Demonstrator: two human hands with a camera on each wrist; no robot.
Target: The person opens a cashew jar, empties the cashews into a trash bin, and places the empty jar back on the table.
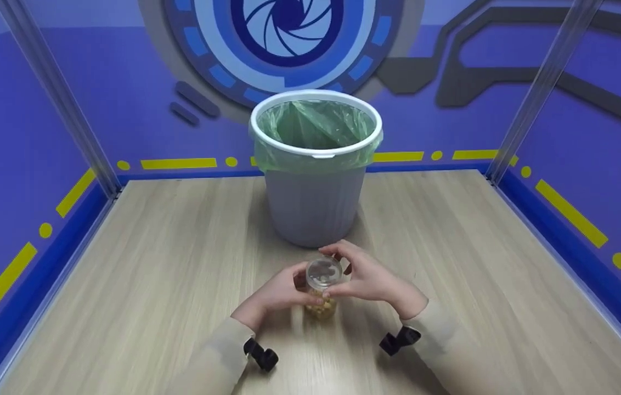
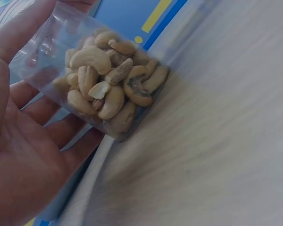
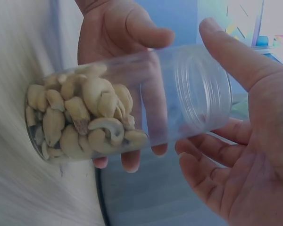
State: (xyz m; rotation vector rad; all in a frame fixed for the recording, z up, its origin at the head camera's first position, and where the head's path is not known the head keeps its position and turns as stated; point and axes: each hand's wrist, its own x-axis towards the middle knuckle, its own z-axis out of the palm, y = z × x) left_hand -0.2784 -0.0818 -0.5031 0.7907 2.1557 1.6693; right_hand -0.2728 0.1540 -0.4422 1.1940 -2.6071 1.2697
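Left hand (image 1: 280, 289): fingers grip the jar's (image 1: 321, 278) side
Right hand (image 1: 374, 278): fingers curl round its top
Jar: between those fingers
Nuts (image 3: 80, 113): might spill if left fingers slacken

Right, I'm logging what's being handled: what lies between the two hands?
Between the left hand and right hand is the clear jar holding cashews, as the head view shows.

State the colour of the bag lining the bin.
The bag is translucent green, best seen in the head view.
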